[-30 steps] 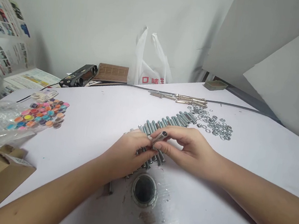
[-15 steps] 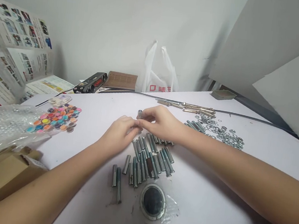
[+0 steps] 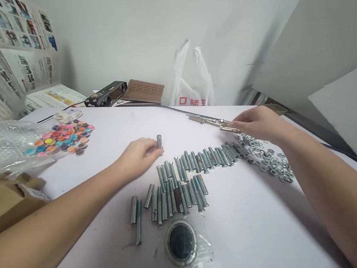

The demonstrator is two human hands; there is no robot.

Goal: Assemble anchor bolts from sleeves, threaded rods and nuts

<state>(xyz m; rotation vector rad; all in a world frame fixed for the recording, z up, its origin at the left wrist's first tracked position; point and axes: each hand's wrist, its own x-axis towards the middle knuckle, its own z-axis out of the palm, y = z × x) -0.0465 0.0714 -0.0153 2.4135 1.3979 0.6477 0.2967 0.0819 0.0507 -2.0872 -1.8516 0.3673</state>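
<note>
My left hand [image 3: 140,157] is closed round a short metal sleeve [image 3: 159,141], which stands upright out of the fingers, its tip showing above the thumb. Over at the back right, my right hand [image 3: 255,123] is pinched above a small pile of assembled expansion bolts [image 3: 205,121]; whatever its fingertips grip is hidden. Silvery bolts and sleeves [image 3: 171,193] lie in rows in front of my left hand. A further slanting row of bolts [image 3: 209,158] runs toward the right. Beside it, below my right hand, washers and nuts [image 3: 271,164] are scattered.
Colourful round discs [image 3: 65,136] lie at left beside clear plastic wrap [image 3: 0,139] and a cardboard box [image 3: 2,208]. A round dark disc with a pale rim [image 3: 181,242] is near the front. A white plastic bag [image 3: 190,84] and a black device [image 3: 105,93] stand by the wall.
My right hand has left my left hand and moved right and back to the bolt pile, uncovering the slanting row. My left hand keeps the sleeve. The view has shifted slightly.
</note>
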